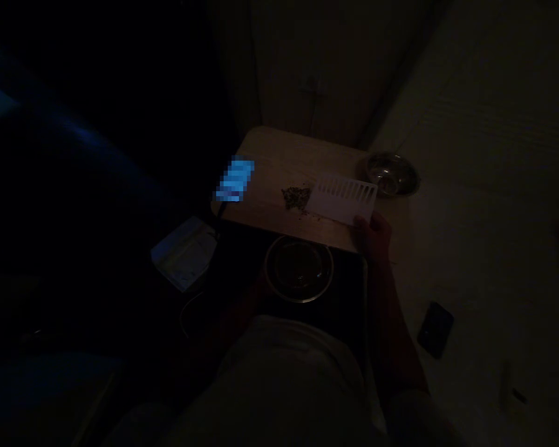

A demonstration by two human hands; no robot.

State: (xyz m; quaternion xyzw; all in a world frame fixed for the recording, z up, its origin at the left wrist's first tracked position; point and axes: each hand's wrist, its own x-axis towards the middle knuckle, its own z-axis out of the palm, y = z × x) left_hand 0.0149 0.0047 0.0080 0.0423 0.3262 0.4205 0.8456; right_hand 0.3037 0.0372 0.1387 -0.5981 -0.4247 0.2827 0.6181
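In dim light, my right hand [375, 236] grips the near right corner of a flat white slotted plate [340, 205], thumb on top. A row of narrow slots runs along the plate's far side. Its left edge reaches a small pile of dark bits [295, 197] on the wooden tabletop [289, 146]; what the bits are I cannot tell. Just below the table's near edge, a round bowl [299, 270] with a pale rim sits in front of my body. My left hand [262, 282], mostly lost in shadow, holds the bowl's left side.
A lit screen [235, 179], blurred into blocks, lies at the tabletop's left end. By the right end is a shiny clear bowl [392, 174]. A pale packet [185, 253] lies lower left. On the pale surface at right rests a dark phone-like object [435, 329].
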